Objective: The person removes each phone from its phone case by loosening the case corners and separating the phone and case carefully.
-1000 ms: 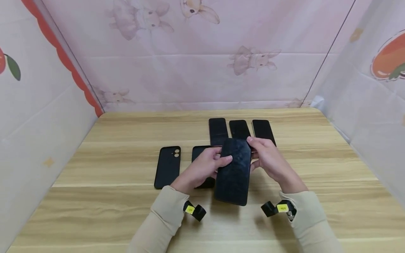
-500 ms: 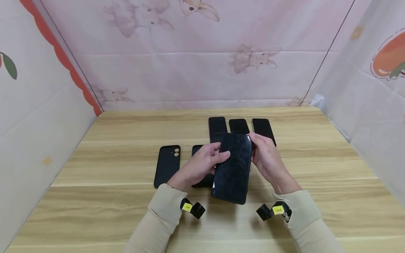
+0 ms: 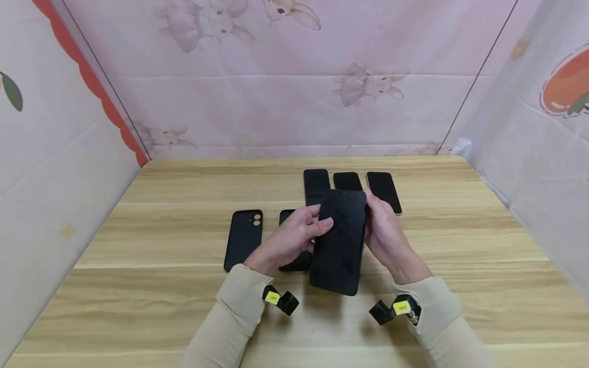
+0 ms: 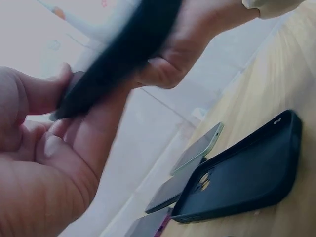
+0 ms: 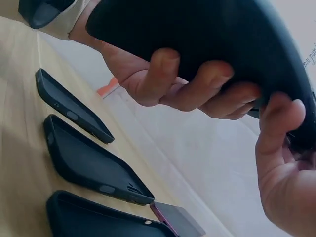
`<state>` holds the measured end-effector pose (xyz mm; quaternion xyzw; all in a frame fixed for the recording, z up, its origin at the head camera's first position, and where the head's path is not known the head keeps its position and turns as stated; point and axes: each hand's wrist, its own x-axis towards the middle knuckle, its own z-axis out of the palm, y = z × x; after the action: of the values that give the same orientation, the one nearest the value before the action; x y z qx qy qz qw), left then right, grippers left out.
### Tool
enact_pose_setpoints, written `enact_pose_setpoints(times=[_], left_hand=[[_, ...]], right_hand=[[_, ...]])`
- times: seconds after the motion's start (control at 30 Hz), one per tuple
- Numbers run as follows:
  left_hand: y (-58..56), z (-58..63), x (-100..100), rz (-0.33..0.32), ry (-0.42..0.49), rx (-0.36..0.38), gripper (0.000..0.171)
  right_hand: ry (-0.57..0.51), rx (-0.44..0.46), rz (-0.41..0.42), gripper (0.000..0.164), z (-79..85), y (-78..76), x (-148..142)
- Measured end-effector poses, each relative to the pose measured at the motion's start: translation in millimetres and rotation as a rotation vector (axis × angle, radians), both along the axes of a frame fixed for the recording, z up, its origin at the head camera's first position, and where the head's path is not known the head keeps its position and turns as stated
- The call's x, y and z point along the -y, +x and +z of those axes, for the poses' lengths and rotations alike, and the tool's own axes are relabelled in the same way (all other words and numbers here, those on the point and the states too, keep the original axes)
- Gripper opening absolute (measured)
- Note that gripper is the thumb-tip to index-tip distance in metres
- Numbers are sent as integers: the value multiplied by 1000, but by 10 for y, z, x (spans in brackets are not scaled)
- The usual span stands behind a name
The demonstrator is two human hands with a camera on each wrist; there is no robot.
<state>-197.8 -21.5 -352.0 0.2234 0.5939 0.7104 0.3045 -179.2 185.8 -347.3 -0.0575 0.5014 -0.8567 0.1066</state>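
A black phone (image 3: 339, 243), its dark screen facing up, is held tilted above the table between both hands. My left hand (image 3: 294, 237) grips its left side, thumb on the screen; in the right wrist view the left fingers (image 5: 212, 79) curl under the smooth dark back (image 5: 197, 34). At the upper right corner my right hand (image 3: 388, 237) pinches the edge, with thumb and fingertip on it in the right wrist view. Whether a case covers the back I cannot tell. Below lies a black phone case (image 3: 294, 260), partly hidden by the left hand.
Another black phone case (image 3: 244, 240) with camera holes lies to the left. Three dark phones, a left one (image 3: 316, 184), a middle one (image 3: 348, 181) and a right one (image 3: 384, 191), lie at the back of the wooden table (image 3: 184, 230). A third case (image 5: 108, 217) shows in the right wrist view.
My right hand has slid slightly down along the phone's right edge from its top corner. The phone has risen a little, and both hands still hold it.
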Motion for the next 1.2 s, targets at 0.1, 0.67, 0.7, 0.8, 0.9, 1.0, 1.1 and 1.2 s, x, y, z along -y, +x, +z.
enact_pose_setpoints(times=[0.1, 0.67, 0.7, 0.8, 0.9, 1.0, 1.1, 1.2], left_hand=[[-13, 0, 3, 8, -17, 10, 29], [-143, -12, 110, 453, -220, -9, 40], [-146, -13, 121, 467, -225, -11, 41], [-150, -4, 148, 501, -229, -13, 42], [-155, 8, 170, 511, -211, -24, 42], [-161, 14, 187, 486, -201, -30, 41], [-166, 8, 193, 453, -221, -41, 39], [-165, 3, 194, 456, -248, -50, 39]], right_hand=[[6, 37, -23, 39, -16, -7, 21], [485, -28, 301, 29, -104, -41, -12], [490, -35, 333, 29, -103, -36, -12], [458, -88, 416, 38, -95, -21, -13], [429, -150, 430, 45, -86, -13, -11], [420, -191, 400, 45, -75, -4, -11], [407, -188, 376, 44, -71, 1, -10], [389, -163, 383, 47, -73, 4, -2]])
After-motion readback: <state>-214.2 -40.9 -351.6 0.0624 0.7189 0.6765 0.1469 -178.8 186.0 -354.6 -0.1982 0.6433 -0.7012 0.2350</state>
